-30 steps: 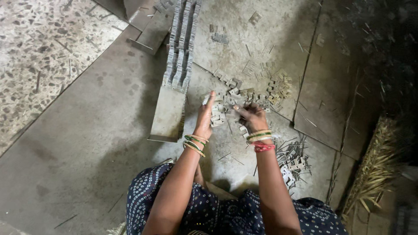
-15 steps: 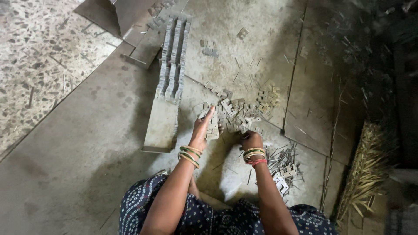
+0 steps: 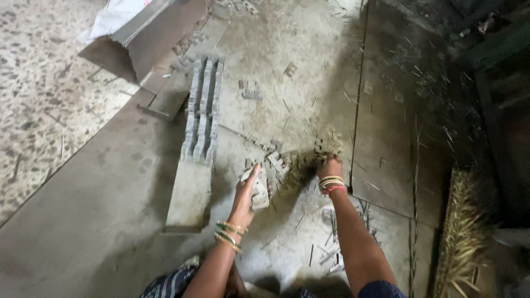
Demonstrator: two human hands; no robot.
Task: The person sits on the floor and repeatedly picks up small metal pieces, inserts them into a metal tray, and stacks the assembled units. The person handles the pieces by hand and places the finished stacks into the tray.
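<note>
My left hand [image 3: 243,194] rests upright on edge beside a small stack of grey flat pieces [image 3: 257,186], fingers straight and touching it. My right hand [image 3: 329,166] reaches forward with its fingers curled into a loose heap of small grey pieces [image 3: 326,144]; whether it grips any is hidden. More scattered grey pieces [image 3: 276,160] lie between the hands. Both wrists wear bangles.
A long grey board [image 3: 190,193] carries three rows of packed pieces [image 3: 203,110] left of my hands. A metal tray [image 3: 143,41] and white sack [image 3: 113,16] lie far left. A bundle of dry straw [image 3: 461,232] sits right. Thin sticks [image 3: 337,248] litter the floor.
My right hand has moved forward and right from the pile near my knees to the farther heap. My left hand stayed by the small stack. The view has shifted forward.
</note>
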